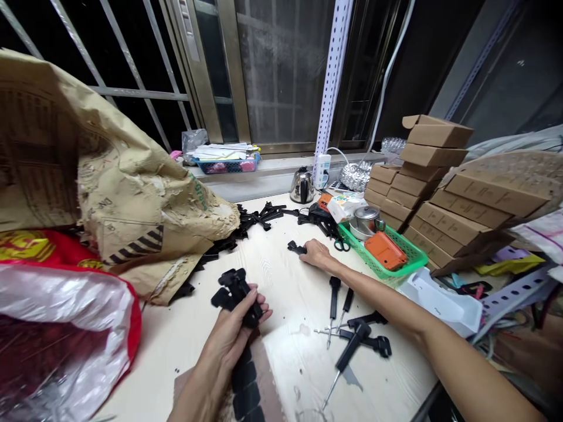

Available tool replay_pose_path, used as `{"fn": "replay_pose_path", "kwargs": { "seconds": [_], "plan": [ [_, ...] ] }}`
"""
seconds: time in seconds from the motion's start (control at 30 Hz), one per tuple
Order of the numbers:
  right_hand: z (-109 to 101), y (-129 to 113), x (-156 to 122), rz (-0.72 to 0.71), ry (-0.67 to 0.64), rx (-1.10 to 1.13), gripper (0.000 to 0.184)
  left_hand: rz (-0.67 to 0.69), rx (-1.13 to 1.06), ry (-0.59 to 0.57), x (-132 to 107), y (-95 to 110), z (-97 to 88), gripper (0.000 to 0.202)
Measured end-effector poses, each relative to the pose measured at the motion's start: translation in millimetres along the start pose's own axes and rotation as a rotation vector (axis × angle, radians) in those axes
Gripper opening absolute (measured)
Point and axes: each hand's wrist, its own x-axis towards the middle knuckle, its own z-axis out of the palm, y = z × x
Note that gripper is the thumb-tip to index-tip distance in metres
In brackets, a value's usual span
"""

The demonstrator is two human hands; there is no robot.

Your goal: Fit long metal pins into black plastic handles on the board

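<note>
Several angular black plastic brackets (233,290) fill left hand (240,331); right hand (315,254) seemingly pinches another bracket (296,248).

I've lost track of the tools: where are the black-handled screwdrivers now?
Head view, right of centre: the black-handled screwdrivers lie on the table between the left hand, which holds black plastic parts, and the green basket.

bare table (281,281) between paper sack (145,199) and screwdrivers (341,328).
</note>
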Motion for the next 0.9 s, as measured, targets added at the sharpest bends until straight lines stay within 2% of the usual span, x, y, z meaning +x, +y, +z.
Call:
{"fn": "replay_pose_path", "kwargs": {
  "seconds": [0.1, 0.17, 0.3, 0.37, 0.47, 0.53, 0.63, 0.73, 0.83, 0.9],
  "plan": [
    [0, -35, -26, -0.161, -0.031, 0.114, 0.022, 0.029, -0.045, 0.036, 1, -6, 5.5, 0.014],
    [-1, -60, -52, -0.300, -0.005, 0.205, 0.026, 0.054, -0.090, 0.062, 1, -9, 8.6, 0.012],
    [0, -96, -98, -0.602, 0.091, 0.364, 0.026, 0.108, -0.198, -0.012, -5, -12, 11.5, 0.027],
    [2, -103, -108, -0.632, 0.074, 0.395, 0.023, 0.120, -0.221, -0.009, -13, -10, 9.0, 0.033],
    [1, -106, -108, -0.576, -0.144, 0.576, 0.020, 0.101, -0.201, 0.014, -28, -3, -3.9, 0.032],
    [-6, -105, -106, -0.507, -0.206, 0.738, 0.024, 0.104, -0.196, 0.037, -38, 2, -18.0, 0.031],
    [-23, -109, -114, -0.453, -0.004, 0.942, 0.031, 0.138, -0.215, 0.102, -55, 7, -39.0, 0.025],
    [-28, -125, -139, -0.516, 0.180, 1.143, 0.028, 0.150, -0.265, 0.085, -77, 4, -48.9, 0.020],
    [-7, -148, -177, -0.618, 0.257, 1.148, 0.019, 0.191, -0.411, 0.015, -102, -4, -49.9, 0.020],
    [15, -162, -202, -0.712, 0.248, 1.053, 0.012, 0.246, -0.515, 0.039, -119, -11, -53.8, 0.023]
  ]
}}
